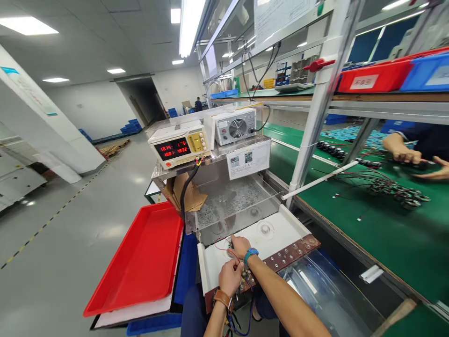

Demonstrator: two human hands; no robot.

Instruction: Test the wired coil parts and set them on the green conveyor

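Note:
My right hand (241, 246), with a blue wristband, rests over the white fixture board (245, 236). Its fingers close round a small round part (230, 244), mostly hidden beneath them. Thin red wire (222, 240) loops out from that part. Just nearer to me, my left hand (230, 277), wearing a brown-strapped watch, pinches the wire's end by the brown terminal strip (291, 252) with its rows of metal studs. Cables and clips crowd below these fingers. A white round seat (265, 229) in the board lies to the right of my hands.
Behind the board, a meter (178, 147) with red digits and a box with a fan (236, 128) stand on a metal shelf. A red tray (140, 262) is at left. On the green bench (386, 238), a co-worker's hands (403, 152) are near wired round parts (400, 192).

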